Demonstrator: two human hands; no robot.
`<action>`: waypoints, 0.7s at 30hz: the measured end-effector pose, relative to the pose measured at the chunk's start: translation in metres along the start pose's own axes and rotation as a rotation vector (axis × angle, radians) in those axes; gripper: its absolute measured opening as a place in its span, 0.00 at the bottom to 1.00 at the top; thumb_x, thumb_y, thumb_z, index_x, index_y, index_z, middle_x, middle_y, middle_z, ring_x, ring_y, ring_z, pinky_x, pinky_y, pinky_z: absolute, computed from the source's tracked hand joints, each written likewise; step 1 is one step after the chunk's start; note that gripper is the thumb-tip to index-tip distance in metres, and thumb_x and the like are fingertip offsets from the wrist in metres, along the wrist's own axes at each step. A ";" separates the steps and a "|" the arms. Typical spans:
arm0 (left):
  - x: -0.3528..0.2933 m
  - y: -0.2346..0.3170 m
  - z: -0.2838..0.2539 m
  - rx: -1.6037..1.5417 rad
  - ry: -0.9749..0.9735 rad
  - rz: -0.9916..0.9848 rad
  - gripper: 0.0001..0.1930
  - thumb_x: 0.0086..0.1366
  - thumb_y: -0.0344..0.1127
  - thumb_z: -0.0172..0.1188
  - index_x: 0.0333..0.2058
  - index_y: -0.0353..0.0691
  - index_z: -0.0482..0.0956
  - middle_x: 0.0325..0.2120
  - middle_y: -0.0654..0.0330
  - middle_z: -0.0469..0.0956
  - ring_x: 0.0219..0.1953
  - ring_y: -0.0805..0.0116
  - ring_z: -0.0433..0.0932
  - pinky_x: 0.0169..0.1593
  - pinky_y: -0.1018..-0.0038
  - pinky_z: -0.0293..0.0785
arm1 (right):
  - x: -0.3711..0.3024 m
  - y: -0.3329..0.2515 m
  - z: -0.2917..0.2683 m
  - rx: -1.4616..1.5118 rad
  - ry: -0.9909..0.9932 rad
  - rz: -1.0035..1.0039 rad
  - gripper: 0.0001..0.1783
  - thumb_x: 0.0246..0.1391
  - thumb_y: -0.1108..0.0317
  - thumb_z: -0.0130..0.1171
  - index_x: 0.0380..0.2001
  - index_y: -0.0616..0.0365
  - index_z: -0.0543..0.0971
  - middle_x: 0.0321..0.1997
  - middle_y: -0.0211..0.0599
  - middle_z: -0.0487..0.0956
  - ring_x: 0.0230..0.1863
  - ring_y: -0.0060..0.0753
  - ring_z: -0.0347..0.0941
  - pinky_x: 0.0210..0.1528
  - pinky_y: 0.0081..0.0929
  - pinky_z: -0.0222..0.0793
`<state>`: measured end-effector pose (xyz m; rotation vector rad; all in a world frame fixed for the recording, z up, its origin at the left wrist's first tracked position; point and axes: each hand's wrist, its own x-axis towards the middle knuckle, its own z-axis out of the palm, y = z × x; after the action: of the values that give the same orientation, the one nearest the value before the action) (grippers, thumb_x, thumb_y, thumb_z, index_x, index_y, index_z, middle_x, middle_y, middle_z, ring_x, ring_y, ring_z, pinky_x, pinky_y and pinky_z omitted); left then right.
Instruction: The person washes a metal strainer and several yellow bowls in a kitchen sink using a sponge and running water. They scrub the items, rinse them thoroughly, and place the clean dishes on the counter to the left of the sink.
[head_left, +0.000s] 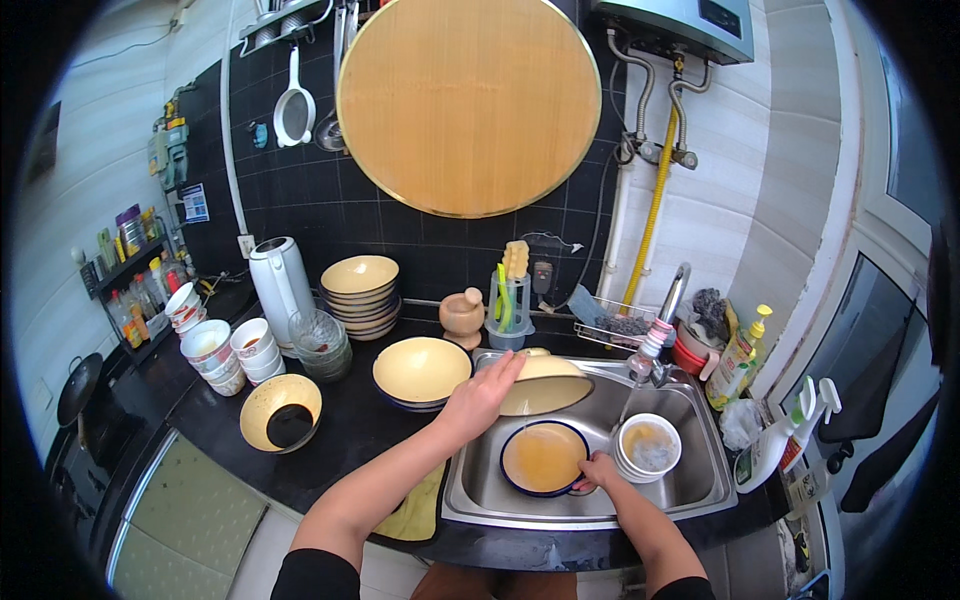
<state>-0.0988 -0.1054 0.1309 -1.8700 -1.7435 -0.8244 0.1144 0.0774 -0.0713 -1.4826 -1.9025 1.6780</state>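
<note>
My left hand (487, 392) is closed on the near-left side of a cream bowl (550, 385), which hangs tilted over the sink (458, 495). Below it, a blue-rimmed bowl (543, 458) sits in the basin with liquid inside. Its right rim is gripped by my right hand (598, 471); the fingertips are partly hidden. To the right, a stack of white bowls (624, 468) stands in the sink, the top one holding cloudy water. A thin stream of water runs from the faucet (655, 340).
Cream bowls (422, 370) stand left of the sink, with a taller stack (360, 285) behind. Nearby are a bowl with dark contents (280, 412), glass bowls (322, 350), a kettle (283, 285) and a mortar (462, 320). A yellow cloth (413, 510) lies at the front edge; spray bottles (775, 445) stand right.
</note>
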 end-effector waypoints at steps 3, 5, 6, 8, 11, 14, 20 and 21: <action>0.005 -0.013 -0.014 -0.058 0.171 -0.037 0.28 0.47 0.18 0.45 0.51 0.35 0.60 0.47 0.45 0.67 0.41 0.52 0.73 0.39 0.66 0.73 | 0.004 0.004 -0.003 0.065 0.027 -0.070 0.11 0.44 0.72 0.51 0.27 0.63 0.60 0.24 0.52 0.71 0.18 0.47 0.75 0.17 0.35 0.75; 0.009 -0.018 -0.031 -0.146 0.227 -0.174 0.25 0.49 0.18 0.43 0.49 0.35 0.62 0.43 0.44 0.69 0.41 0.50 0.73 0.40 0.64 0.72 | 0.003 0.004 -0.003 -0.003 0.065 -0.173 0.12 0.43 0.72 0.52 0.27 0.65 0.61 0.22 0.51 0.71 0.18 0.46 0.75 0.16 0.35 0.75; 0.009 -0.025 -0.037 -0.176 0.209 -0.311 0.24 0.50 0.18 0.43 0.49 0.35 0.63 0.40 0.42 0.71 0.38 0.47 0.73 0.40 0.63 0.71 | 0.003 0.003 -0.003 -0.037 0.086 -0.223 0.12 0.43 0.72 0.52 0.26 0.66 0.61 0.21 0.50 0.71 0.18 0.45 0.75 0.16 0.35 0.74; 0.011 -0.041 -0.047 -0.154 0.388 -0.321 0.23 0.50 0.18 0.42 0.48 0.34 0.63 0.35 0.41 0.72 0.36 0.46 0.73 0.39 0.61 0.70 | 0.002 0.003 -0.004 -0.084 0.117 -0.288 0.12 0.42 0.70 0.52 0.24 0.64 0.62 0.21 0.48 0.71 0.18 0.42 0.75 0.16 0.33 0.74; 0.006 -0.062 -0.067 -0.166 0.336 -0.671 0.23 0.49 0.18 0.40 0.48 0.33 0.63 0.28 0.37 0.72 0.34 0.43 0.73 0.38 0.59 0.69 | 0.000 0.004 -0.004 -0.132 0.157 -0.364 0.11 0.41 0.68 0.52 0.23 0.63 0.63 0.21 0.49 0.72 0.18 0.42 0.74 0.18 0.34 0.72; -0.013 -0.100 -0.059 -0.096 0.430 -0.762 0.24 0.47 0.19 0.40 0.47 0.32 0.64 0.31 0.36 0.73 0.37 0.42 0.72 0.41 0.59 0.67 | 0.002 0.003 -0.001 -0.269 0.194 -0.430 0.11 0.41 0.67 0.52 0.24 0.62 0.64 0.21 0.49 0.73 0.20 0.43 0.74 0.21 0.35 0.71; -0.034 -0.120 -0.057 -0.406 0.293 -1.206 0.21 0.49 0.21 0.41 0.44 0.29 0.65 0.35 0.41 0.73 0.27 0.47 0.77 0.23 0.63 0.76 | -0.004 -0.002 0.001 -0.346 0.277 -0.454 0.14 0.40 0.64 0.54 0.27 0.61 0.66 0.25 0.53 0.74 0.31 0.57 0.70 0.36 0.42 0.65; -0.034 -0.124 -0.053 -0.425 0.273 -1.246 0.20 0.49 0.22 0.41 0.44 0.28 0.65 0.34 0.43 0.73 0.21 0.51 0.77 0.13 0.68 0.74 | -0.007 -0.003 0.000 -0.345 0.293 -0.456 0.14 0.40 0.64 0.54 0.27 0.60 0.66 0.25 0.53 0.73 0.31 0.56 0.70 0.35 0.42 0.65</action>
<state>-0.2285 -0.1539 0.1365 -0.5597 -2.5916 -1.8637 0.1163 0.0730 -0.0656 -1.1844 -2.2146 0.9202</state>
